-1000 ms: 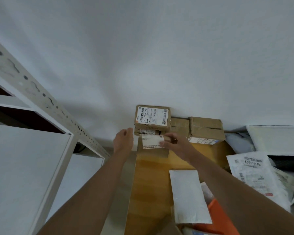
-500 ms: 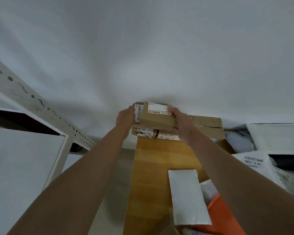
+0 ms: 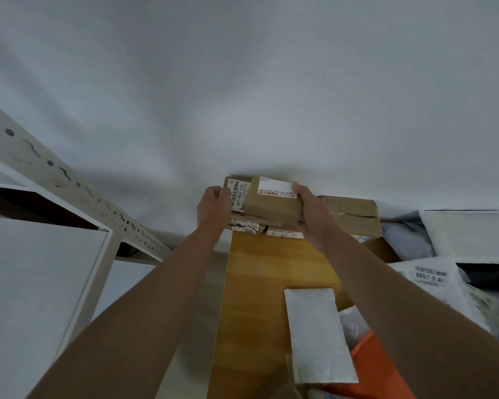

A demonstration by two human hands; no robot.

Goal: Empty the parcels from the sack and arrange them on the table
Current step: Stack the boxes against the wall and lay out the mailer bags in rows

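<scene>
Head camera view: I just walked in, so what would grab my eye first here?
Two bare forearms reach up the middle to a stack of brown cardboard parcels against the white wall, where the right hand grips a small labelled box on top and the left hand steadies the stack's left side. Nearer, a white padded envelope lies on the wooden table, with something orange beside it.

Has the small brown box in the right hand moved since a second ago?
Yes. The small brown box went up from the table edge onto the barcode-labelled box.
</scene>
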